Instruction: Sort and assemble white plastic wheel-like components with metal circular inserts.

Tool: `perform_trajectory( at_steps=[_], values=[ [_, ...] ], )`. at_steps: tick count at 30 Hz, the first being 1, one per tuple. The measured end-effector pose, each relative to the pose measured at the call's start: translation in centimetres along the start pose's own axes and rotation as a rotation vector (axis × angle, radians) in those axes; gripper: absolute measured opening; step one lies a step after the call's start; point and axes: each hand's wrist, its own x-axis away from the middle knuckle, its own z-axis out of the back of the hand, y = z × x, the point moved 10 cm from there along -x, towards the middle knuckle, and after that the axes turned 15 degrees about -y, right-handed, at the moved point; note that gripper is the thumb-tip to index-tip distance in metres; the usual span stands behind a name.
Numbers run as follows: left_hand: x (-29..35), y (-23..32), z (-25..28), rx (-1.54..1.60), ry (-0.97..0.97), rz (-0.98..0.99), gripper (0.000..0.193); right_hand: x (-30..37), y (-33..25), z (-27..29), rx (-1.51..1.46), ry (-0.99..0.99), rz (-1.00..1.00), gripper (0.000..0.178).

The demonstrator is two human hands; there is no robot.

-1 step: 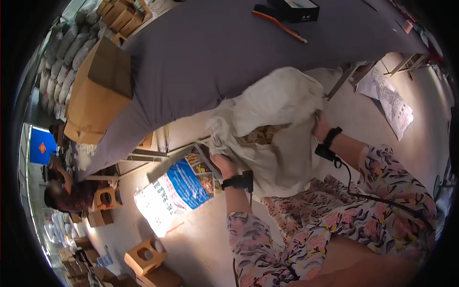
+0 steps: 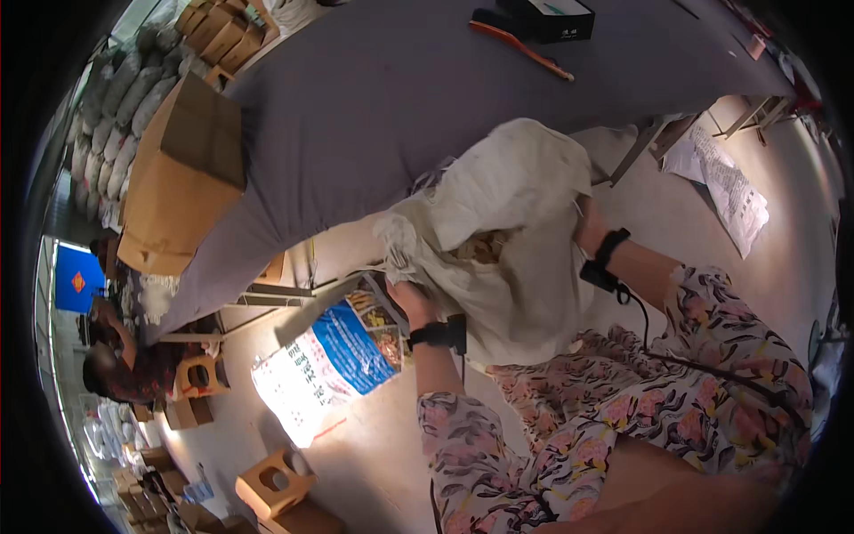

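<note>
A big off-white woven sack leans against the edge of the grey-covered table, its mouth gaping toward me. Brownish contents show inside. My left hand, with a black wrist strap, grips the sack's crumpled lower left rim. On the sack's right side, my right hand holds the cloth, its fingers partly hidden by the fabric. Both forearms are in flowered sleeves.
A blue-and-white printed bag lies on the floor beside my left hand. On the table are an open cardboard box, an orange-handled tool and a dark box. Another person is at left, near small cardboard stools. Printed sheets lie at right.
</note>
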Motion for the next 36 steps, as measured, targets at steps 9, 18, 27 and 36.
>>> perform_trajectory(
  at_steps=[9, 18, 27, 36],
  values=[
    [-3.4, -2.3, -3.6, -1.519, -0.562, -0.331, 0.074, -13.1, 0.3, -1.9, 0.348, 0.284, -0.117, 0.062],
    [-0.1, -11.4, 3.1, -1.611, -0.725, -0.03, 0.069, -7.2, 5.0, -5.6, 1.494, 0.107, -0.212, 0.063],
    [12.0, -5.3, 16.1, -1.261, -0.361, 0.155, 0.039, -1.0, 6.5, -2.4, 1.486, 0.303, -0.048, 0.047],
    [33.7, -9.8, 40.2, -1.162, -0.509, 1.116, 0.042, 9.2, 17.7, -21.2, 0.879, -0.509, -0.355, 0.024]
  ],
)
